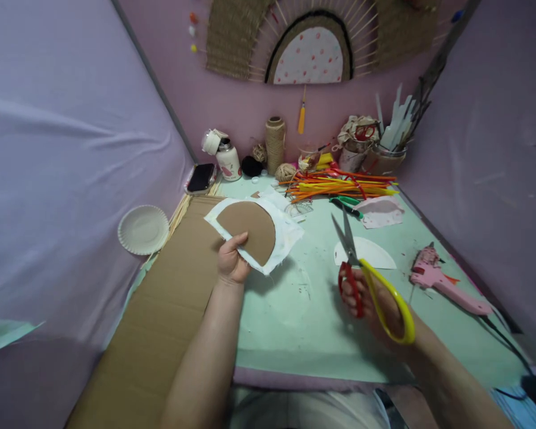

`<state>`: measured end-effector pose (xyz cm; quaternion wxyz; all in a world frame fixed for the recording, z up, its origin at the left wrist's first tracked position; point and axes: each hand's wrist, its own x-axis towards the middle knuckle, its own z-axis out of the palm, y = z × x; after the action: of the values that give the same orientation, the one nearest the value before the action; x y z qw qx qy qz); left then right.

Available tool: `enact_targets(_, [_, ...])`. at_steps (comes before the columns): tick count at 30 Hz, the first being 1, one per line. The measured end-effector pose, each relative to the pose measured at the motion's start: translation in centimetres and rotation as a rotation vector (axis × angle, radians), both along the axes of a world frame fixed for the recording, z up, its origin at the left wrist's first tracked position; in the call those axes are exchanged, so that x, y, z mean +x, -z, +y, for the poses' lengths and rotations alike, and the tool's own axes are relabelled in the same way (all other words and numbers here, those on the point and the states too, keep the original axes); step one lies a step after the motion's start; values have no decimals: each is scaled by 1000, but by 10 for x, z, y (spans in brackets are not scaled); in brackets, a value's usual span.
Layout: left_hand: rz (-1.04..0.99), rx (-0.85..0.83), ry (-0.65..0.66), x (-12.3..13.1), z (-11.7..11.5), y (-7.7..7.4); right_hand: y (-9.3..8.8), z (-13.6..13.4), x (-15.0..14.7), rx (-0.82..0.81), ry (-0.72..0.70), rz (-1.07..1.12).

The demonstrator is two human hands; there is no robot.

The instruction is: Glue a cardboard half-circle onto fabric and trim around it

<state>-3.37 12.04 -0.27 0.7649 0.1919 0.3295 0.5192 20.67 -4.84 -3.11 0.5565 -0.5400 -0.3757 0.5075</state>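
My left hand grips a brown cardboard half-disc together with a white cloth behind it, my thumb pressed on the card near its straight edge. The cloth sticks out past the card and has frayed edges. In my right hand is a pair of scissors with one red and one yellow handle; the blades stand apart and point away from me. Beneath the scissors, a white half-round piece lies on the table.
A pink glue gun with a cord lies at the right. Brown cardboard covers the table's left side. Orange and yellow pipe cleaners, a twine spool, a phone and a white jar line the back. A paper plate sits left.
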Motion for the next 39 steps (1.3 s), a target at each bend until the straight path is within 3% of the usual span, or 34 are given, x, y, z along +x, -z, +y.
enact_targets(3, [-5, 33, -23, -1, 0, 2, 13, -21, -27, -56, -92, 205])
enact_targets(8, [-41, 50, -33, 1, -2, 5, 19, -33, -58, -4, -229, 212])
enact_targets(15, [-60, 67, 52, 3, -5, 9, 12, -8, -78, 44, -202, 124])
enact_targets(22, [-58, 30, 30, 5, -7, 8, -8, 13, -95, 24, -132, 192])
enact_targets(39, [-43, -35, -13, 8, -9, 2, -16, 8, -96, -35, -119, 260])
